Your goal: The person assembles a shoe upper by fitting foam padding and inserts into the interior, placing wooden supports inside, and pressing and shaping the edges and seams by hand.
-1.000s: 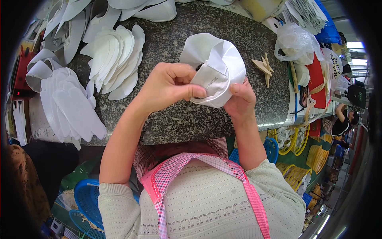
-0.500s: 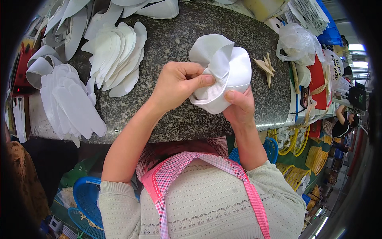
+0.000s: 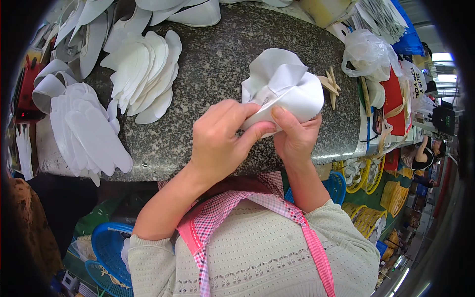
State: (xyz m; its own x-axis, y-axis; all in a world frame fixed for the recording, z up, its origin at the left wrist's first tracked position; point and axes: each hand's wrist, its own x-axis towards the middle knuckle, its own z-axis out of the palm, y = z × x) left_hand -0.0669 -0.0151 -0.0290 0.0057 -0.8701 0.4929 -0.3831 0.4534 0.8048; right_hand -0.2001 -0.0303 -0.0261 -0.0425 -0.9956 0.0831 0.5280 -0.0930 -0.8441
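Observation:
Between both hands, just above the dark speckled worktop [image 3: 222, 54], is a white shoe upper [image 3: 302, 94], curled and folded, with a small printed label on its inner side. My left hand [image 3: 222, 131] pinches its near left edge between thumb and fingers. Gripping the near right side, my right hand [image 3: 297, 131] has its thumb on top and its fingers mostly hidden beneath. Left of the hands lies a fanned pile of white insole-shaped pieces [image 3: 146, 74]. A second stack of long white pieces [image 3: 89, 128] hangs slightly over the worktop's front edge.
More white shoe uppers [image 3: 193, 12] are heaped at the back left. Light wooden clips or sticks [image 3: 331, 88] rest right of the hands. A clear plastic bag [image 3: 370, 52] and a red folder [image 3: 394, 99] sit at the right edge. Blue baskets [image 3: 110, 250] stand below at left.
The shoe upper has been turned and tilted, so its inner label shows. My left hand has moved down and nearer to me, its grip now on the near edge beside my right thumb.

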